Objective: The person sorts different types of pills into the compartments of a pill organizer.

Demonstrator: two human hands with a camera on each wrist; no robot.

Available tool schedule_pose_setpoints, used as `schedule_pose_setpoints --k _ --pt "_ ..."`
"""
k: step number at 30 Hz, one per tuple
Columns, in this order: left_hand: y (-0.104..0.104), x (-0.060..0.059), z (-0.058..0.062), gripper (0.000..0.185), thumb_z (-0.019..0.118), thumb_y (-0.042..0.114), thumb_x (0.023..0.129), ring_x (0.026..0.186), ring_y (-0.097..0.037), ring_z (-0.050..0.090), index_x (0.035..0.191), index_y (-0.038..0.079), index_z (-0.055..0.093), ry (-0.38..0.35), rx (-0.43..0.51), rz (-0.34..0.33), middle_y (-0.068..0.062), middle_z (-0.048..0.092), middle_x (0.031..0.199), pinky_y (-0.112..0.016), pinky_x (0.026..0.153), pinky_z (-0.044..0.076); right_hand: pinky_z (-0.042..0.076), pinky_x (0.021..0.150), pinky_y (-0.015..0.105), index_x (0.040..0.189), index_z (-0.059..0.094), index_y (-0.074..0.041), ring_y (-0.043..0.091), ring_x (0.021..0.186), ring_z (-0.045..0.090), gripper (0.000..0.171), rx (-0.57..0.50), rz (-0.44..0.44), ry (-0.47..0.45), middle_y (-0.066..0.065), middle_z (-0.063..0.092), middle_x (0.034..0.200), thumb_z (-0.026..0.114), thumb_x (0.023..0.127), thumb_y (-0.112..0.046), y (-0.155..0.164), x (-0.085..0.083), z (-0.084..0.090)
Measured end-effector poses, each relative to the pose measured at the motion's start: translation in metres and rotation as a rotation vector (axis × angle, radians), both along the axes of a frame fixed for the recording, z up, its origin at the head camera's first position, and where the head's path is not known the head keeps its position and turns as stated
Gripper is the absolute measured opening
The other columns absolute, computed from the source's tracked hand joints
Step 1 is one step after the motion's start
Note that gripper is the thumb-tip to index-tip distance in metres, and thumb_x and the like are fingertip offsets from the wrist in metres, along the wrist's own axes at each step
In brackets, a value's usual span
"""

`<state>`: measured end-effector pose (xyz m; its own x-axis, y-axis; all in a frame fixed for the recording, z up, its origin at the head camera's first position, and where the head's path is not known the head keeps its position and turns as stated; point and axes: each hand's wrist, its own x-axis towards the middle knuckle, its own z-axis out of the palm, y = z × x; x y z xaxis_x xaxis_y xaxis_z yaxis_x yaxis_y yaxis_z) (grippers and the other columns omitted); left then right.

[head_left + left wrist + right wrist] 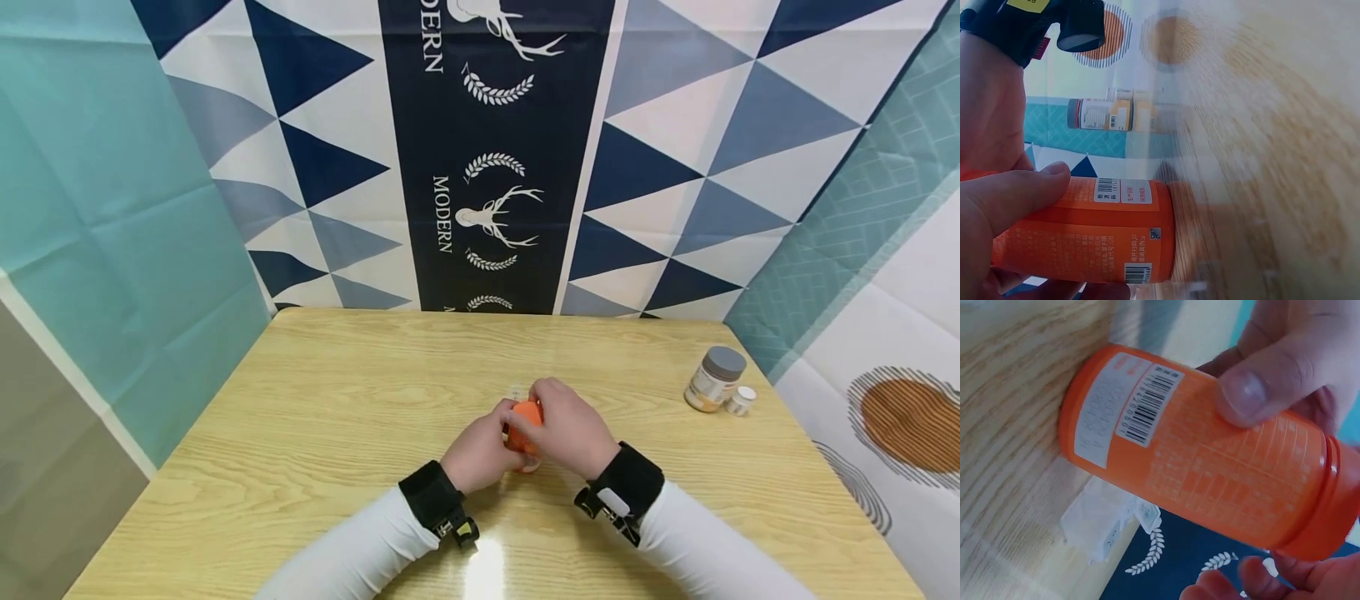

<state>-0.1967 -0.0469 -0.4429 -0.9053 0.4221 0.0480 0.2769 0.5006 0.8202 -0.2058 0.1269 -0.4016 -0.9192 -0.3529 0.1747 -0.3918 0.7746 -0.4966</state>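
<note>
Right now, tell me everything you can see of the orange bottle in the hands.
The orange bottle is a smooth, plastic-looking cylinder with pale printed text, white label patches and two barcodes. It stands base-down on the wooden table, near its middle. The left hand grips its body, thumb pressed across the side. The right hand covers the top, so any cap is hidden. A small clear plastic piece lies by its base.
</note>
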Motion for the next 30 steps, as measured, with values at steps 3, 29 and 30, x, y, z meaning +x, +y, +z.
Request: schedule_pose_setpoints --k 3,29,30 --pt "0.000 0.000 -0.001 0.060 0.083 0.027 0.082 0.091 -0.008 0.062 0.132 0.018 0.050 0.006 -0.007 0.001 0.005 0.065 0.110 -0.026 0.077 0.051 0.049 0.094 0.044 0.128 0.059 -0.005 0.026 0.116 0.057 0.052 0.003 0.103 0.002 0.011 0.057 0.130 0.056 0.099 -0.048 0.007 -0.001 0.003" --pt "-0.001 -0.002 -0.003 0.059 0.084 0.025 0.081 0.086 -0.008 0.059 0.130 0.023 0.050 -0.006 -0.003 0.005 0.008 0.064 0.104 -0.027 0.074 0.049 0.042 0.055 0.030 0.089 0.058 -0.013 0.014 0.061 0.052 0.057 0.059 -0.012 -0.017 0.000 0.055 0.075 0.049 0.093 -0.068 0.004 -0.001 -0.002" --pt "-0.001 -0.002 -0.003 0.059 0.084 0.024 0.081 0.087 -0.008 0.060 0.130 0.022 0.050 -0.001 -0.006 0.004 0.007 0.064 0.105 -0.027 0.075 0.049 0.048 0.061 0.033 0.096 0.062 -0.011 0.015 0.070 0.058 0.056 0.050 0.022 -0.012 0.001 0.060 0.084 0.046 0.097 -0.065 0.006 -0.002 -0.001"
